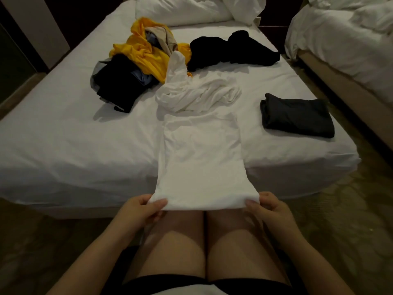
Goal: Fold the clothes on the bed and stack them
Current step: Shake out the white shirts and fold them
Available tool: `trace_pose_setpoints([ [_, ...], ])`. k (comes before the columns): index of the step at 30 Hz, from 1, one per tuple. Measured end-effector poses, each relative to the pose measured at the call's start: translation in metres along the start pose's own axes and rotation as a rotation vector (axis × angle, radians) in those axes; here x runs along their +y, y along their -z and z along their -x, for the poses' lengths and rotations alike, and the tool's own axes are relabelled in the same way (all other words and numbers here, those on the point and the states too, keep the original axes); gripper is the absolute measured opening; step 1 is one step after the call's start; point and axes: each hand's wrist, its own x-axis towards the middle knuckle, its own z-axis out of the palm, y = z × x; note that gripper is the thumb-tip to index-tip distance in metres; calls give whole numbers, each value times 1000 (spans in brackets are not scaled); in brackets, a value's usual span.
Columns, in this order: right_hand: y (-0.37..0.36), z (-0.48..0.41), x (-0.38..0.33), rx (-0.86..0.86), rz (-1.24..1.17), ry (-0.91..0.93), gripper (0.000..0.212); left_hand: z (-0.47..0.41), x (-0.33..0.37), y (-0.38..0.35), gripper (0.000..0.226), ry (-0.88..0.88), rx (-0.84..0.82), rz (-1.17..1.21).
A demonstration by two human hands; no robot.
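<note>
A white garment [202,154] lies lengthwise on the bed [63,133], folded into a long strip, its far end bunched and its near end hanging over the bed's front edge. My left hand [144,207] pinches the near left corner, thumb on top. My right hand [268,206] pinches the near right corner the same way. A folded dark garment [297,114] lies flat on the bed to the right. Farther back sit a heap of yellow, beige and black clothes [138,60] and a loose black garment [229,51].
White pillows [182,9] lie at the head of the bed. A second bed [348,39] stands to the right across a narrow strip of floor. My bare knees [204,241] are right below the garment's edge.
</note>
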Motion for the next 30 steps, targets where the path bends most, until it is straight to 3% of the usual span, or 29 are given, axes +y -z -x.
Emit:
trace_pose_setpoints([
  [6, -1, 14, 4, -35, -37, -145, 13, 7, -5, -6, 12, 112, 16, 186],
  [11, -1, 18, -1, 152, -39, 7, 24, 11, -3, -8, 12, 90, 68, 125],
  [14, -2, 23, 4, 165, -26, 37, 33, 8, -8, -4, 14, 64, 91, 51],
  [17, -4, 22, 6, 158, -54, 87, 28, 10, -5, 0, 12, 32, 18, 87],
  [20, -7, 15, -8, 108, -175, 157, 23, 7, 5, 9, 40, -111, -61, 113],
  [22, -11, 6, -21, 75, -275, 176, 18, 3, 15, 12, 37, -222, -49, 22],
  [25, -13, -7, -33, 107, -323, 210, 47, -8, 29, 10, 26, -322, 79, -11],
  [30, -18, -22, -47, 229, -337, 250, 40, -11, 47, 4, 24, -621, 305, -76],
])
